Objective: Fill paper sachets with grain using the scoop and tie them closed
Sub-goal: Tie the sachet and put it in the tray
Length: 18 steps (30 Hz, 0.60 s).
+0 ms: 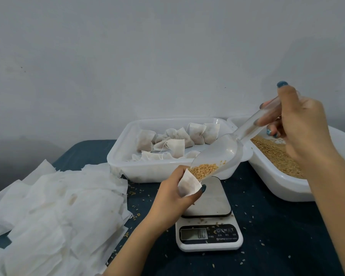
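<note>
My left hand (172,193) grips a small white paper sachet (189,183) with its mouth held open, just above the scale. My right hand (299,124) holds the handle of a clear plastic scoop (217,154), tilted down to the left. Golden grain (204,169) lies at the scoop's lip, right at the sachet's mouth. The grain supply (277,154) fills a white tray (283,186) on the right.
A white tray (147,170) behind the scale holds several filled, tied sachets (177,140). A heap of empty paper sachets (54,212) covers the left of the dark blue table. A digital kitchen scale (209,234) stands in front, with loose grains scattered around it.
</note>
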{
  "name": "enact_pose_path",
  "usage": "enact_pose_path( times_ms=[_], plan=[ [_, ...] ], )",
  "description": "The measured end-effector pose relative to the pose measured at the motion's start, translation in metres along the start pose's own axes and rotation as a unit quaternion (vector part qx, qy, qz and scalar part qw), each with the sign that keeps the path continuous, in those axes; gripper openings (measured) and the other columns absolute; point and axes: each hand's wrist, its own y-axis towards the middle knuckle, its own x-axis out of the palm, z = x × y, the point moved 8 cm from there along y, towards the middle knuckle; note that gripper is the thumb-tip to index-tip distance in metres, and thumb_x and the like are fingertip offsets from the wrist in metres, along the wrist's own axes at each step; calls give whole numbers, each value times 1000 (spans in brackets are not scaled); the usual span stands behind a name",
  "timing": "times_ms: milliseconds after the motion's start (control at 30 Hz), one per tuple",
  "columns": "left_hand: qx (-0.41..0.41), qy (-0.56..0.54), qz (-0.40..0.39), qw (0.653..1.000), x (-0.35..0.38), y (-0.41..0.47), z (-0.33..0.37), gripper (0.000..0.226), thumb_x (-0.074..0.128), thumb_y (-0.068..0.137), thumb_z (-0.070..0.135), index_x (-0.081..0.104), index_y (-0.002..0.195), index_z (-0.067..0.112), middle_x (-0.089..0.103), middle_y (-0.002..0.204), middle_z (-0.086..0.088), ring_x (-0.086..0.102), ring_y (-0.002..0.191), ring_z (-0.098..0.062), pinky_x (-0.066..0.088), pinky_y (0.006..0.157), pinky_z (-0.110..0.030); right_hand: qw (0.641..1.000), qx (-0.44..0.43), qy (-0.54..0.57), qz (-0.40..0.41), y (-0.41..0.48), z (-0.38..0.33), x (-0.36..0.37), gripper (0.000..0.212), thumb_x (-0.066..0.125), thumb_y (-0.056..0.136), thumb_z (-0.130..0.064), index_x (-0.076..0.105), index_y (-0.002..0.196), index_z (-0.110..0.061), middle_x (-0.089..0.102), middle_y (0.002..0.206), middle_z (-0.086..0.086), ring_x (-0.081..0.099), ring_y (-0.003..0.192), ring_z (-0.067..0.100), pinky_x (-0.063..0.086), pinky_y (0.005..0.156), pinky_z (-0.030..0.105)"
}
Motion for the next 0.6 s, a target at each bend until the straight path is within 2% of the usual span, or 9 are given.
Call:
enact_pose_path(
  times_ms=[167, 300, 467, 600],
  plan=[
    [2, -16, -1, 1000, 0, 0, -2, 25, 74, 84, 36, 56, 101, 43, 68, 102, 18, 67, 84, -8, 58, 69, -23, 1000, 2, 2, 13, 0, 0, -7, 46, 45, 102, -44, 63, 75, -10, 66, 53, 5, 44, 35, 10, 37, 38, 16],
    [3, -35, 7, 999, 0, 0, 0, 26, 72, 80, 44, 58, 101, 39, 69, 98, 13, 66, 82, -10, 55, 66, -20, 1000, 19, 3, 20, 2, 8, -11, 46, 44, 102, -43, 63, 76, -10, 66, 53, 5, 44, 35, 10, 38, 39, 17],
    [-5, -50, 22, 998, -3, 2, -4, 35, 71, 78, 46, 59, 107, 31, 68, 94, 6, 66, 86, -21, 56, 75, -40, 989, 108, 83, 60, 1, 41, -26, 40, 47, 98, -37, 64, 75, -9, 63, 49, 4, 41, 36, 8, 35, 38, 16],
    [-8, -66, 39, 997, -8, 3, -4, 26, 72, 81, 31, 58, 103, 35, 66, 90, 5, 64, 86, -26, 51, 65, -25, 965, 188, 161, 85, -4, 78, -32, 35, 47, 98, -33, 64, 75, -11, 62, 49, -2, 42, 37, 4, 34, 38, 12]
  ],
)
